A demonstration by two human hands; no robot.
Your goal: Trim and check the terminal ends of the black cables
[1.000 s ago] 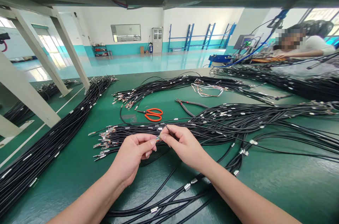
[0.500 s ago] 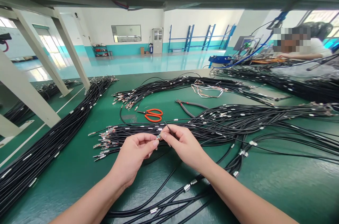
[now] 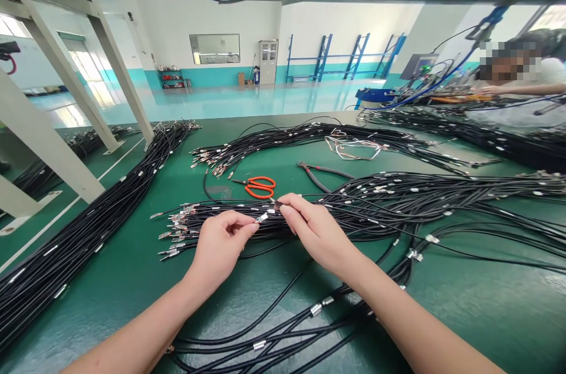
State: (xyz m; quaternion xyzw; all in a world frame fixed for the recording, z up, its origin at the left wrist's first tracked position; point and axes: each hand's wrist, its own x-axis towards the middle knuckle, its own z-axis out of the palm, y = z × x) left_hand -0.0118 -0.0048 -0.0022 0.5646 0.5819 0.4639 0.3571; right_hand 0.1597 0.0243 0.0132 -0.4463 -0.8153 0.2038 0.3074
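My left hand [image 3: 221, 244] pinches a cable's end, and its small silvery connector [image 3: 262, 218] sticks out past the fingertips. My right hand [image 3: 316, 229] is closed on a small dark tool [image 3: 277, 204], whose tip points up and left; most of it is hidden by the fingers. A short gap separates the tool from the connector. Just behind both hands lies a thick bundle of black cables [image 3: 354, 209] with metal-tipped ends at its left. Scissors with orange handles [image 3: 260, 186] and cutting pliers with grey handles [image 3: 329, 171] rest beyond that bundle.
More black cables lie at left [image 3: 119, 200], at the back [image 3: 283, 133] and in the foreground [image 3: 283, 335] on the green table [image 3: 132, 303]. Pale loose wires [image 3: 354, 150] sit behind the pliers. White posts [image 3: 121, 76] stand at left. A person [image 3: 543, 76] sits at far right.
My right hand has drawn away from the connector, up and to the right, with the dark tool still in it. The left hand keeps its pinch, with more of the connector showing. The view has shifted slightly.
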